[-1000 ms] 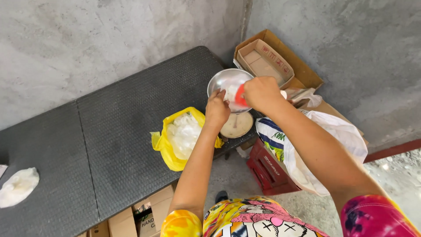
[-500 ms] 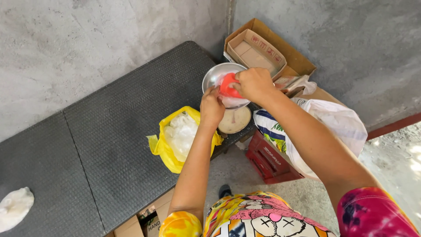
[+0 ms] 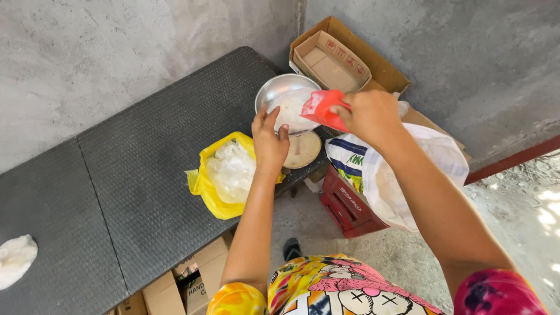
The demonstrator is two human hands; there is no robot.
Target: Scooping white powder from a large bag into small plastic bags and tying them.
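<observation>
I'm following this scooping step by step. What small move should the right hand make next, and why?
Probably tip the red scoop further over the metal bowl: the right hand holds it at the bowl's rim, and the left hand steadies the bowl's near edge.

Yellow bag (image 3: 205,188) on the table — open brown cartons (image 3: 335,57) in the corner

Soft, even daylight fills the scene — sharp focus throughout, no glare; dappled sunlight brightens the ground (image 3: 539,204) at right, with mild wide-angle distortion.
</observation>
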